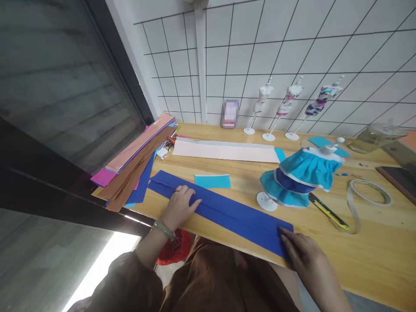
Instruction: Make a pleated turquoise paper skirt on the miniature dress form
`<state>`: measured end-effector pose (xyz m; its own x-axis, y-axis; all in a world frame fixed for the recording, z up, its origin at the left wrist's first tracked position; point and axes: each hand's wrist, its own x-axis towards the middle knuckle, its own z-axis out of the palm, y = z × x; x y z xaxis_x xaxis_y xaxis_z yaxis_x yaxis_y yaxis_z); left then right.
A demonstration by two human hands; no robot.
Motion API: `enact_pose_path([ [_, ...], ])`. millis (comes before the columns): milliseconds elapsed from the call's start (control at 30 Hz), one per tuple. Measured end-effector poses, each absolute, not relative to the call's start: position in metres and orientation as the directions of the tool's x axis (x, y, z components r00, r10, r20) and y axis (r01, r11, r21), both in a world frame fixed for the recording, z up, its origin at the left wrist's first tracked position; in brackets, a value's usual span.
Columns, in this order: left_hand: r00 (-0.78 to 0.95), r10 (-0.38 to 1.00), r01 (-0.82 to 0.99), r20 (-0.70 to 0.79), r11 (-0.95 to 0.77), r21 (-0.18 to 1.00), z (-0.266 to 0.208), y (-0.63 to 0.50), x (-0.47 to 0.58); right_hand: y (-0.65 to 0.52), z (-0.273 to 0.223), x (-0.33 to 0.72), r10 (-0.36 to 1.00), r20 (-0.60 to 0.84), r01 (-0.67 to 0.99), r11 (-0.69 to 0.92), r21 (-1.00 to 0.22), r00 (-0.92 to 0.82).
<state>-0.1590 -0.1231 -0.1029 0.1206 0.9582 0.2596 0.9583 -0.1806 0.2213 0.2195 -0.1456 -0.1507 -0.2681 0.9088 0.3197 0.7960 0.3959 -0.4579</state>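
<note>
Because the blue strip (234, 212) lies creased along the near edge of the surface (373, 260), an uneven tug could skew it: my left grip (182, 204) rests on it unclenched; whether my right grip (300, 250) pinches its end, I can't tell.

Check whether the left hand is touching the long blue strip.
Touching: the head view shows the left hand palm-down on the long blue strip, covering part of it.
</note>
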Motion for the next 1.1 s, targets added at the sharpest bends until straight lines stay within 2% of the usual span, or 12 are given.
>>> enact_pose_path([
  [200,-0.020,0.972,0.979,0.234,-0.029,0.203,-0.107,-0.123,-0.147,-0.145,-0.150,0.222,0.900,0.347,0.833,0.393,-0.390,-0.262],
  [433,-0.017,0.968,0.985,0.248,-0.026,0.170,-0.107,-0.121,-0.146,-0.143,-0.148,0.232,0.887,0.366,0.791,0.430,-0.434,-0.282],
  [800,-0.033,0.968,0.988,0.250,-0.006,0.151,-0.107,-0.119,-0.142,-0.140,-0.156,0.235,0.885,0.383,0.805,0.421,-0.419,-0.264],
  [1100,-0.093,0.964,0.986,0.251,0.055,0.158,-0.104,-0.119,-0.136,-0.140,-0.155,0.235,0.882,0.375,0.847,0.415,-0.332,-0.285],
])
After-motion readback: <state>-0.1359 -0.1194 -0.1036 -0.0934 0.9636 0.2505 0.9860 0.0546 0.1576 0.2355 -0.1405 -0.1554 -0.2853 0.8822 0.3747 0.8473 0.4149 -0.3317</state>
